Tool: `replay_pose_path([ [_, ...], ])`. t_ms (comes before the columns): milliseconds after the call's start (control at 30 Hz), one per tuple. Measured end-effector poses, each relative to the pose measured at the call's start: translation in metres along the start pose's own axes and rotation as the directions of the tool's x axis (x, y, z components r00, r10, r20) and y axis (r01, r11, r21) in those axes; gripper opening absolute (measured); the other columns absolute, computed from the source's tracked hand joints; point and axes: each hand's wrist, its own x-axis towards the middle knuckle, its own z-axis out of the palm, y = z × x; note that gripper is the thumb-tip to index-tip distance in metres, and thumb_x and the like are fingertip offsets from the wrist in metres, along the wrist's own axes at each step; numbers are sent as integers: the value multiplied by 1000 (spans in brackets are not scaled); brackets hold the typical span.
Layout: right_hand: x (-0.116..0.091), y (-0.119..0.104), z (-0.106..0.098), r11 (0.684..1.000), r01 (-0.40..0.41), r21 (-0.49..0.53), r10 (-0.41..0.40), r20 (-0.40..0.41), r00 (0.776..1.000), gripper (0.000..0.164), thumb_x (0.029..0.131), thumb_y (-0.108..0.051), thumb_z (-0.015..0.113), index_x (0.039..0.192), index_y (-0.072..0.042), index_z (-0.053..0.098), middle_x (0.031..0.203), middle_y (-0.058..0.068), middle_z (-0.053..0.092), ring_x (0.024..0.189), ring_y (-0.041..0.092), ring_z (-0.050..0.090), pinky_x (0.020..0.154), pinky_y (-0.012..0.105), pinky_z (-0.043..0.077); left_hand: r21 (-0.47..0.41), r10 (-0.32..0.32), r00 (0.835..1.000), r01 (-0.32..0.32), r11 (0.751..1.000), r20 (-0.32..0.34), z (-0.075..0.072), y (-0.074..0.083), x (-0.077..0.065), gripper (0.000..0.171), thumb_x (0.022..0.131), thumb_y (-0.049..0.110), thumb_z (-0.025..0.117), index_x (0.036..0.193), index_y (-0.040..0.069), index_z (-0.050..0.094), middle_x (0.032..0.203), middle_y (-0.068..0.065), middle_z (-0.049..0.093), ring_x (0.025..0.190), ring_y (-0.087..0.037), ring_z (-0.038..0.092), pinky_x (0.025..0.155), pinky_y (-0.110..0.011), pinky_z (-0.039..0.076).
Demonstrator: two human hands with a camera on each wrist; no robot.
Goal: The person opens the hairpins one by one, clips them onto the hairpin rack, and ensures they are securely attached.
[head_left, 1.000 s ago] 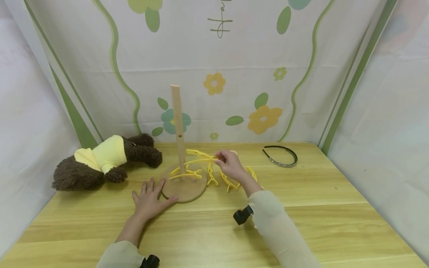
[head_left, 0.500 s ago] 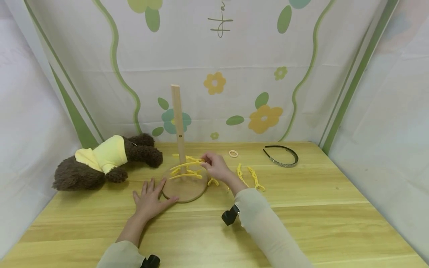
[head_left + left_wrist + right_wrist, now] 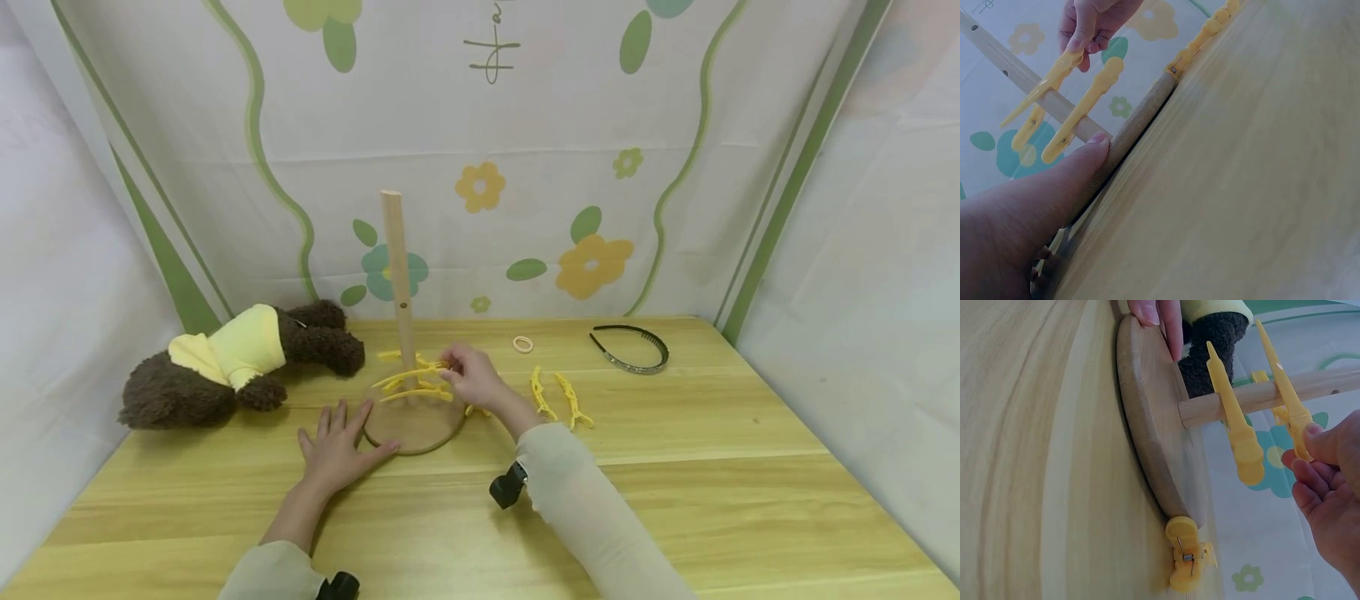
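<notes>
Five yellow clips show: two at the one wooden post — the upper clip pinched by the right hand, the lower clip free; a rim clip beside the round base; two loose clips farther right; one headband near the counter's back right corner; the left hand, spread and gripping nothing, touches the base; the right wrist view bares the rim clip's spring — mostly covered in the head view.

A flower-printed white cloth hangs behind the wood-grain table.

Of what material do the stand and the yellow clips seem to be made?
Stand: probably wood, smooth and matt, judging by its tan, faintly mottled surface.
Yellow clips: likely plastic, slightly glossy, evenly coloured; one shows a metallic-looking coil spring.
</notes>
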Motion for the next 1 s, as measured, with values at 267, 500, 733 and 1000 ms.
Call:
replay_pose_path([
  [267, -4, 0, -2, 1000, 14, -14, -14, 19, 1000, 14, 84, -4, 55, 97, 1, 55, 83, 5, 55, 71, 13, 51, 61, 21, 43, -2, 4, 1000, -4, 1000, 3, 2, 2, 1, 91, 68, 71, 45, 137, 14, 27, 136, -28, 15, 122, -46, 4, 82, -68, -7],
  [500, -10, -2, -6, 1000, 1, -6, -1, 42, 999, 21, 84, -2, 53, 105, 2, 54, 93, 10, 56, 79, 18, 52, 68, 25, 43, 1, 1, 1000, -1, 1000, -2, 2, 0, 1, 91, 68, 70, 46, 136, 13, 28, 136, -28, 15, 122, -46, 3, 82, -68, -8],
  [733, -11, -3, -4, 1000, -26, -17, 26, 60, 998, 25, 85, -4, 53, 110, 2, 52, 96, 9, 55, 82, 17, 51, 67, 24, 43, 6, 5, 1000, -5, 1000, -3, 2, 0, -1, 90, 69, 70, 46, 136, 12, 29, 135, -29, 16, 122, -47, 5, 82, -68, -7],
  [1000, -12, 1, -4, 1000, -25, -3, 25, 70, 997, 35, 87, -8, 52, 119, 3, 47, 111, 10, 51, 95, 22, 50, 73, 30, 43, 16, 6, 1000, -6, 1000, -10, 2, -2, 1, 90, 69, 70, 46, 136, 13, 28, 135, -29, 17, 122, -46, 5, 82, -69, -7],
])
